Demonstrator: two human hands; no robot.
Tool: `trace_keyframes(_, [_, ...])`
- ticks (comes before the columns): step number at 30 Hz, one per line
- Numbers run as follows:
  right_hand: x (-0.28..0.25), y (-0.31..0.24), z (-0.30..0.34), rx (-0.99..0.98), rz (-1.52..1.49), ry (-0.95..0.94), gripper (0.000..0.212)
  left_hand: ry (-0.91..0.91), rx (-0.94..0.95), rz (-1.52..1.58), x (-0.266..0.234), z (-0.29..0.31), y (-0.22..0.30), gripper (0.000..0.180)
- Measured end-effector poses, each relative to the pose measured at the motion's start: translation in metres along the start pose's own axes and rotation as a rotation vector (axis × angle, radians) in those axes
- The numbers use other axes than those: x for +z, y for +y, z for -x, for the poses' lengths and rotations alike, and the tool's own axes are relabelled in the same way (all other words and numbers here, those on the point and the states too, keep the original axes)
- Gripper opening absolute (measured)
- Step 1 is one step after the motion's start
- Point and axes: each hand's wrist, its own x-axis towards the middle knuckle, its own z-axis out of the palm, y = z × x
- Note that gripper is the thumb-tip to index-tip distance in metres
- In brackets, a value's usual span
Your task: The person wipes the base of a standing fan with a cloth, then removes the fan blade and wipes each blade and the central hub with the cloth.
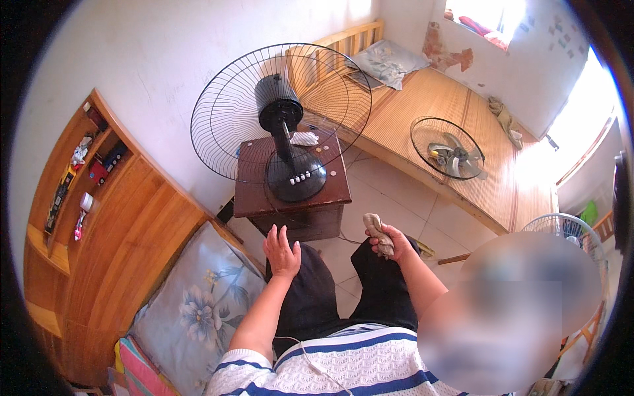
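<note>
**Right hand grips crumpled rag by brown cabinet; left hand free**

Rag (375, 229): nearer the wearer than the cabinet (310, 223), past its right edge. Long axis runs roughly away from the wearer; far end sticks out beyond the fingers, tipped slightly left. Right hand (395, 244): fingers clenched around rag, forearm (422, 280) angling in from the cabinet's near right. Left hand (282, 254): near the cabinet's left front corner, fingers released, slightly apart, tips toward the cabinet; contact can't tell. Forearm slants up from below.

Fan (281, 113) stands on the cabinet, neck upright, motor leaning a bit left. Grille with grey blades (456, 155) lies on the bed (396, 119), right of the cabinet.

Hard to make out: rag partly behind fingers, folds unclear; blurred patch (515, 317), near right of cabinet, covers the right elbow and part of a second fan (558, 223).
</note>
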Motion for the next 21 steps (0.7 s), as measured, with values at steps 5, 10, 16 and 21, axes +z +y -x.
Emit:
trace_keyframes(5, [-0.003, 0.000, 0.001, -0.005, 0.051, 0.058, 0.047, 0.010, 0.006, -0.007, 0.000, 0.000, 0.000, 0.062])
trace_keyframes(10, [-0.011, 0.000, -0.003, 0.009, -0.002, -0.004, 0.047, 0.003, 0.002, -0.007, 0.001, -0.001, -0.001, 0.062])
trace_keyframes(16, [-0.006, 0.001, 0.001, -0.004, -0.007, 0.006, 0.045, 0.024, 0.024, -0.014, 0.000, 0.000, 0.000, 0.062])
trace_keyframes(21, [-0.007, 0.000, 0.003, -0.015, 0.018, 0.001, 0.049, 0.024, 0.035, 0.024, 0.001, -0.002, -0.002, 0.061])
